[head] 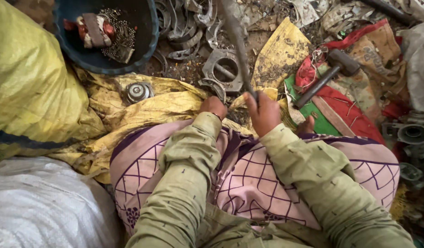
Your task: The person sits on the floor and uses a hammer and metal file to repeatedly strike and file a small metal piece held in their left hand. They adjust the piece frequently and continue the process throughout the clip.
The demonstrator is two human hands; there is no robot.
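Clearly, the right hand (263, 112) is clamped around the lower end of a long metal rod (237, 43), fingers wrapped tight so the grip hides that end completely. The rod's long axis runs from the fist up and slightly to the left, toward the top edge of the view, where it is cut off; it looks blurred along much of its length, so its surface and its far tip cannot be made out. It crosses in front of a grey metal housing (223, 71) with a round opening, lying on the dirt just beyond the hands.

The left hand (213, 106) sits just beside the right, knuckles toward the camera, fingers curled down at the edge of a crumpled yellow sack (161, 105). Whether it grips anything cannot be told, since its fingertips are hidden behind its own back. Both green sleeves reach forward over a lap covered in pink cloth with purple lines.

A hammer (324, 78) lies to the right on red and green cloth, its head pointing up and right, its handle slanting down toward the right hand without touching it. A small round metal part (138, 92) rests on the yellow sack to the left. Farther back, a dark blue tub (150, 43) holds small metal bits, partly cut off by the top edge. Curved scrap rings (186, 34) lie heaped beside it, too jumbled to tell apart.
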